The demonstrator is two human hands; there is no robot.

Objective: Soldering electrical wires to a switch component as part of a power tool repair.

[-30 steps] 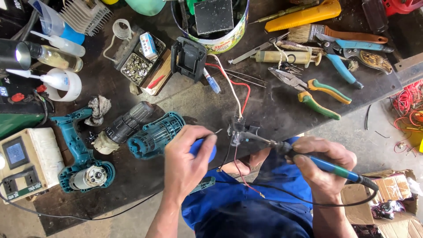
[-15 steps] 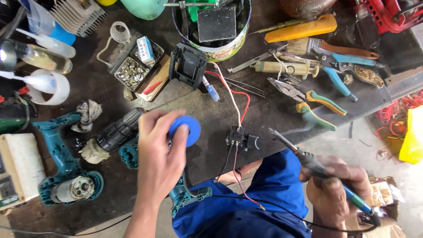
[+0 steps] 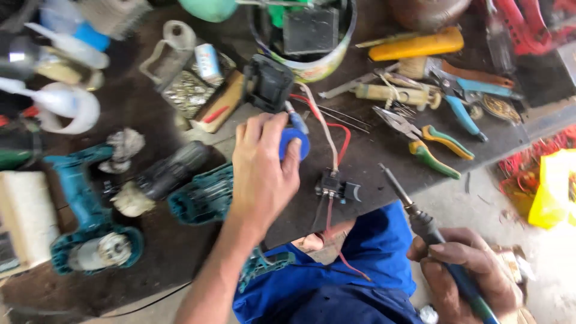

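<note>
My left hand (image 3: 261, 174) reaches over the dark workbench (image 3: 372, 165) and holds a round blue spool (image 3: 296, 143) just below a black battery connector block (image 3: 267, 84). My right hand (image 3: 465, 273) grips the blue handle of a soldering iron (image 3: 414, 210), its tip pointing up and left, lifted off the small black switch (image 3: 336, 187). That switch lies near the bench's front edge with red, white and black wires (image 3: 327, 129) running from it.
Teal drill housing parts (image 3: 204, 195) and a teal motor body (image 3: 90, 240) lie to the left. Pliers with green and yellow handles (image 3: 429, 144), a yellow tool (image 3: 417, 45) and a tin can (image 3: 309, 36) are at the back. My blue trousers (image 3: 360, 282) are below.
My left hand has carried the blue spool away from the switch toward the back of the bench. My right hand has pulled the soldering iron off the switch, to the right and down.
</note>
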